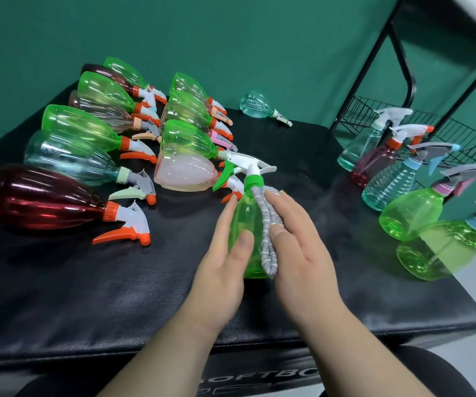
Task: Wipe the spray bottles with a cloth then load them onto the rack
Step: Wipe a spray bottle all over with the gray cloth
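1. The table [145,282] carried unwiped bottles [67,156] at ten o'clock; the rack [443,133] stood at two.
2. The green bottle [245,224], upright at centre, was mid-wipe.
3. The left hand [225,270] gripped it; the right hand [297,253] pressed the cloth [268,230] against it. Racking probably came next.

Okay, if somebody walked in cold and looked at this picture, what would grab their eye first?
Probably the green spray bottle upright at centre, held by the left hand while the right hand presses a grey cloth against it. Next, the crowd of bottles lying on the black mat at left, above all the big dark red bottle nearest the camera.
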